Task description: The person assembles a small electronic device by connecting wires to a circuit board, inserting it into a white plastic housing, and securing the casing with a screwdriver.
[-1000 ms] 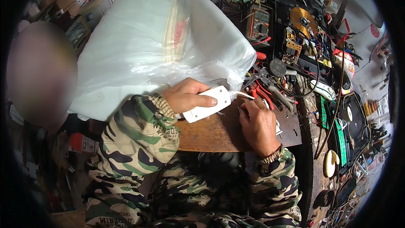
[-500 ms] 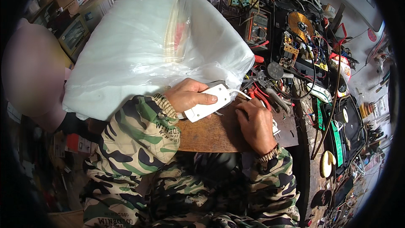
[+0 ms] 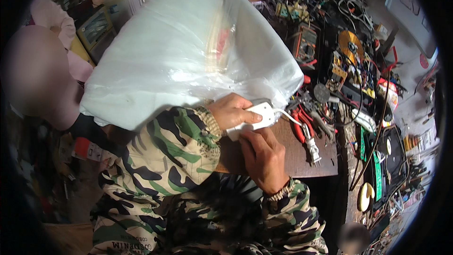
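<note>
A slim white plastic control box lies tilted in my left hand, whose thumb presses on its face while the fingers go underneath. Out of its far end runs a white cord, which bends right and down to a white plug lying on the brown wooden board. My right hand is closed, fingers curled in at the near end of the box; whatever its fingertips pinch is hidden. Right behind both hands sits a big white bundle wrapped in clear plastic.
Red-handled pliers and other tools lie right of the cord. Farther right are a multimeter, a copper coil, green circuit boards and tangled wires. Another person is at the left, beside the bundle.
My right hand has moved left, from beside the cord to the near end of the control box. The plug now shows fully on the board. The whole view has shifted slightly.
</note>
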`<action>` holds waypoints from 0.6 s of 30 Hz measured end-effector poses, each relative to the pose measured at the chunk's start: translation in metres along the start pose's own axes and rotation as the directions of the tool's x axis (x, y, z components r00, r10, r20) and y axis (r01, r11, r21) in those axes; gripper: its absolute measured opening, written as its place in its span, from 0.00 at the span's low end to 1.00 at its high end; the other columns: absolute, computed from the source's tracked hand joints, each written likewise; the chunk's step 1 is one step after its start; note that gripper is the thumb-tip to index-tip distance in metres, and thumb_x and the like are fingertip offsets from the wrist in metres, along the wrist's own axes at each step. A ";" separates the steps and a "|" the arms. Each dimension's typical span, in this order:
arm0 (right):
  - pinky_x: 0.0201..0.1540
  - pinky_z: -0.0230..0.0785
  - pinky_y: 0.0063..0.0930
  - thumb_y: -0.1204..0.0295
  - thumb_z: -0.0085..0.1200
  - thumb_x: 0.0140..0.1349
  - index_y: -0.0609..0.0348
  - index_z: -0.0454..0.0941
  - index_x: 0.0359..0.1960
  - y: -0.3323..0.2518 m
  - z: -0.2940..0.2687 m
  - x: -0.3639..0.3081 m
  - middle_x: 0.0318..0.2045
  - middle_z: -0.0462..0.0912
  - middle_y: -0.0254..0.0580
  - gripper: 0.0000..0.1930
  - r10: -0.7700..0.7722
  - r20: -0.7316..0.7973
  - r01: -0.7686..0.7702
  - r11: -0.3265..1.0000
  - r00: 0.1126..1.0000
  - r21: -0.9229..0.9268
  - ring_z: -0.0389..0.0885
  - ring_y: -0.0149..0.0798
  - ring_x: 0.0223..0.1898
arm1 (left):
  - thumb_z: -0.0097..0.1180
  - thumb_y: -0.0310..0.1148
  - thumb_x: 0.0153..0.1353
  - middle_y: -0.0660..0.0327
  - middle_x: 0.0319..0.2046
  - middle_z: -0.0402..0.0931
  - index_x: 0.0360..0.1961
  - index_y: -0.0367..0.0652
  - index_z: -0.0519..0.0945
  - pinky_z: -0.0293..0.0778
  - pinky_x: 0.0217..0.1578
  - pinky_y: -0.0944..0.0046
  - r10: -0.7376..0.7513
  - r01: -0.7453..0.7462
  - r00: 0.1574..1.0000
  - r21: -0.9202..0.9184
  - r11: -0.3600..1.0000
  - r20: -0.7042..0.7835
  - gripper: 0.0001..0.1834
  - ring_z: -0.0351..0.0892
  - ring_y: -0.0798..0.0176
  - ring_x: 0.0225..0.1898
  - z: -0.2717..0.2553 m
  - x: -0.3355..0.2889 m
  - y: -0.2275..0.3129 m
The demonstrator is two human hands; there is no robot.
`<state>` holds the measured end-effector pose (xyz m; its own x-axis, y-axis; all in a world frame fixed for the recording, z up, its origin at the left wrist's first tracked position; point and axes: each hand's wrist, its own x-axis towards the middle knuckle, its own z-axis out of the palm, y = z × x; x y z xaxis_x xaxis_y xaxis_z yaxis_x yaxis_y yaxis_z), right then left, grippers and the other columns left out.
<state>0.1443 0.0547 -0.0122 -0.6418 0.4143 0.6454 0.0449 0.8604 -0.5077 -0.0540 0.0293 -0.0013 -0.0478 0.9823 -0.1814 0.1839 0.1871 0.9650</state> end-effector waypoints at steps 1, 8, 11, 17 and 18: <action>0.31 0.79 0.43 0.77 0.66 0.61 0.58 0.84 0.42 0.002 0.001 -0.001 0.34 0.82 0.46 0.08 -0.002 -0.009 0.002 0.999 1.000 -0.048 0.86 0.53 0.30 | 0.67 0.38 0.68 0.56 0.44 0.88 0.53 0.28 0.86 0.77 0.51 0.64 0.027 -0.027 1.000 0.041 0.999 0.005 0.22 0.82 0.68 0.44 0.000 0.006 -0.004; 0.33 0.79 0.45 0.77 0.66 0.60 0.58 0.85 0.40 -0.004 -0.004 0.006 0.36 0.83 0.50 0.07 0.094 0.027 -0.092 0.995 0.995 -0.042 0.86 0.55 0.31 | 0.65 0.40 0.67 0.61 0.38 0.88 0.51 0.30 0.87 0.76 0.48 0.66 0.066 -0.064 0.998 0.084 0.994 -0.020 0.21 0.81 0.70 0.41 0.004 0.001 0.005; 0.36 0.79 0.44 0.77 0.66 0.59 0.60 0.85 0.39 -0.007 -0.006 0.010 0.35 0.84 0.51 0.07 0.196 0.038 -0.198 0.979 0.980 0.054 0.86 0.55 0.32 | 0.65 0.40 0.67 0.62 0.37 0.87 0.50 0.31 0.87 0.76 0.47 0.66 0.056 -0.054 0.998 0.095 0.994 -0.016 0.21 0.80 0.72 0.41 0.004 0.002 0.007; 0.37 0.78 0.38 0.76 0.69 0.57 0.63 0.85 0.37 -0.006 -0.003 0.008 0.32 0.86 0.51 0.07 0.362 -0.012 -0.354 0.917 0.932 0.183 0.88 0.51 0.32 | 0.65 0.41 0.67 0.61 0.37 0.88 0.50 0.32 0.87 0.76 0.46 0.66 0.055 -0.051 0.998 0.167 0.985 -0.021 0.21 0.81 0.72 0.40 0.005 0.003 0.008; 0.37 0.78 0.37 0.76 0.69 0.57 0.63 0.85 0.37 -0.005 -0.003 0.007 0.31 0.87 0.51 0.08 0.384 -0.015 -0.374 0.907 0.923 0.194 0.88 0.49 0.32 | 0.65 0.41 0.67 0.61 0.37 0.88 0.50 0.32 0.87 0.76 0.45 0.66 0.072 -0.067 0.997 0.170 0.983 -0.023 0.21 0.81 0.72 0.39 0.005 0.005 0.005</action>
<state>0.1420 0.0540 -0.0030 -0.5637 0.7175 0.4092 0.1325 0.5675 -0.8126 -0.0480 0.0349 0.0018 -0.0574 0.9926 -0.1073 0.3512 0.1207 0.9285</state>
